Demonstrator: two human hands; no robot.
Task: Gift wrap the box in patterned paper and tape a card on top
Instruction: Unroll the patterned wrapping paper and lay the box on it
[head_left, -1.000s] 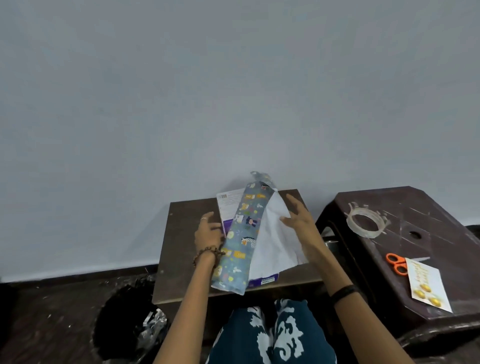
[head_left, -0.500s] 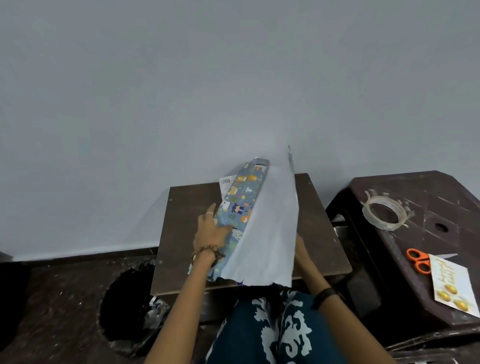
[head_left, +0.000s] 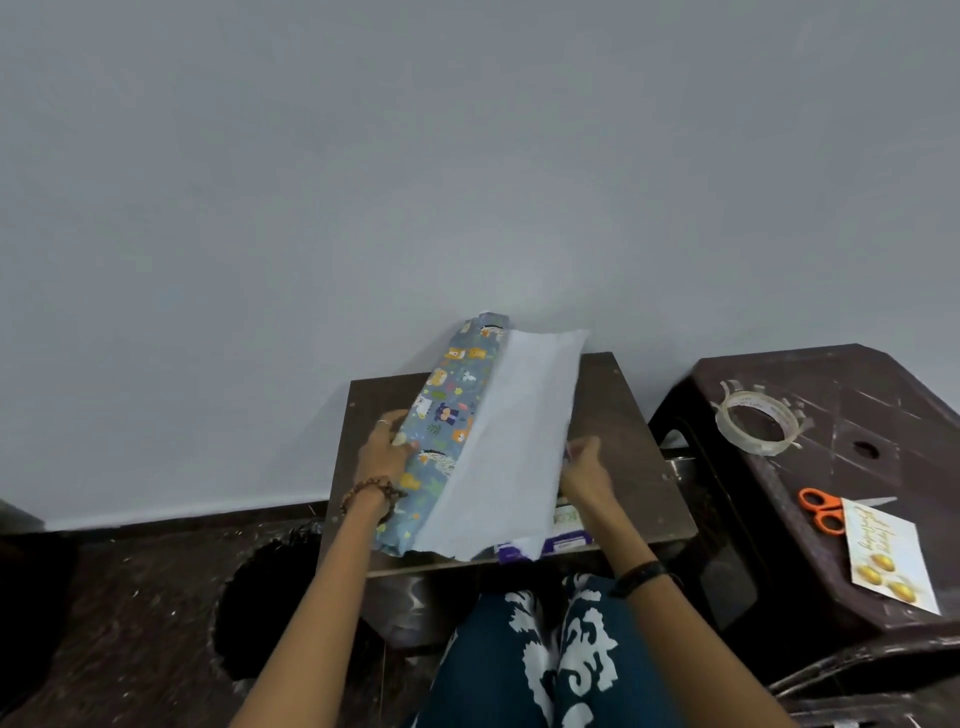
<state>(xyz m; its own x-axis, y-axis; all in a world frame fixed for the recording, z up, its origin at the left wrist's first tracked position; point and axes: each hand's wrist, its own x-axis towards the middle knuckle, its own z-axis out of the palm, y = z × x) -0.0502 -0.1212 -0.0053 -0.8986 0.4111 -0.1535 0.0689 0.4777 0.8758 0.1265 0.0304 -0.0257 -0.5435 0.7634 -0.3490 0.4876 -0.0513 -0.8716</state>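
Head-worn camera, looking forward and down, close over small table (head_left: 618, 415)

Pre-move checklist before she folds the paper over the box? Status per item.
1. Left hand holds the patterned roll: ok.
2. Right hand has a grip on the white sheet's edge: ok.
3. Box fully covered by paper: not ok, its near corner shows.
4. Sheet cut free from the roll: cannot tell.
5. Tape roll and scissors on the stool to the right: ok.
6. Card lies beside the scissors: ok.
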